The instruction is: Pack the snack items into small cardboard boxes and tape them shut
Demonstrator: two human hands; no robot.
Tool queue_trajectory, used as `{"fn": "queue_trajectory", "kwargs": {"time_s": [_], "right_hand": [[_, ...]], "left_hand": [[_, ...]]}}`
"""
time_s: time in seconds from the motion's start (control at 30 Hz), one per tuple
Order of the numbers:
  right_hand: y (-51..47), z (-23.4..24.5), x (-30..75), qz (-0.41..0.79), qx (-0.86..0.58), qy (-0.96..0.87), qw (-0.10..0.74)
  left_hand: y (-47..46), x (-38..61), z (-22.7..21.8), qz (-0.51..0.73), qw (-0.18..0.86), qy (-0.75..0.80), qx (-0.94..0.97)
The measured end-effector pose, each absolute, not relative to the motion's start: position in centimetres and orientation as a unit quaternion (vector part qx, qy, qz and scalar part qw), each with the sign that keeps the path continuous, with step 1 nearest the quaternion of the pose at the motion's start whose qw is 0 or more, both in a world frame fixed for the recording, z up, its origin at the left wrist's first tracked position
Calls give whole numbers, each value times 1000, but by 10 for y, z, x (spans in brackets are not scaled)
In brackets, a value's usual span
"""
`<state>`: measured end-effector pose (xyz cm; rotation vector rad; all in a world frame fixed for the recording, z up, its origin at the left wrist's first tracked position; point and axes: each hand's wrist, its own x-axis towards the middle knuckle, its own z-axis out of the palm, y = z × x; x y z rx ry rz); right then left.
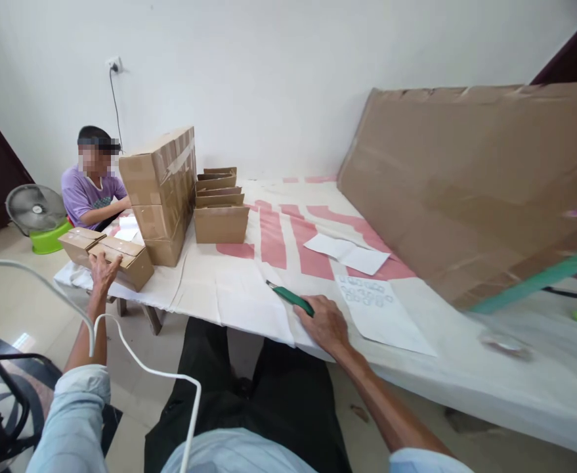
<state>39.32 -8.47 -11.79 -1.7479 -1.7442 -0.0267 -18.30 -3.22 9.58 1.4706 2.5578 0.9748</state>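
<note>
My left hand (103, 272) reaches far left and grips the near edge of a small brown cardboard box (127, 257) at the table's left corner. A second small box (79, 242) lies touching it. My right hand (321, 322) rests on the table's front edge, fingers closed on a green-handled cutter (291, 297) whose blade points up-left. A white sheet printed with round labels (379, 310) lies just right of that hand.
A tall taped carton (163, 190) and a row of open small boxes (220, 203) stand behind. A large cardboard sheet (475, 184) leans at right. Another person in purple (91, 190) sits at the far left end. White cable (135, 358) crosses my lap. A fan (35, 210) stands on the floor.
</note>
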Motion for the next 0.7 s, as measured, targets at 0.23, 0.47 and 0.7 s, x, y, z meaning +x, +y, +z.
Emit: {"fn": "queue_trajectory", "kwargs": {"time_s": [0.23,0.47,0.7], "right_hand": [[-84,-122,398,-1,-665,-672,327],[-90,-110,394,12,-672,-668,320],[-92,-105,390,0,-661,-654,368]], "left_hand": [[-76,-77,57,325,2,779,536],[-91,-31,45,425,78,677,596],[-60,-61,21,471,334,541,612]]}}
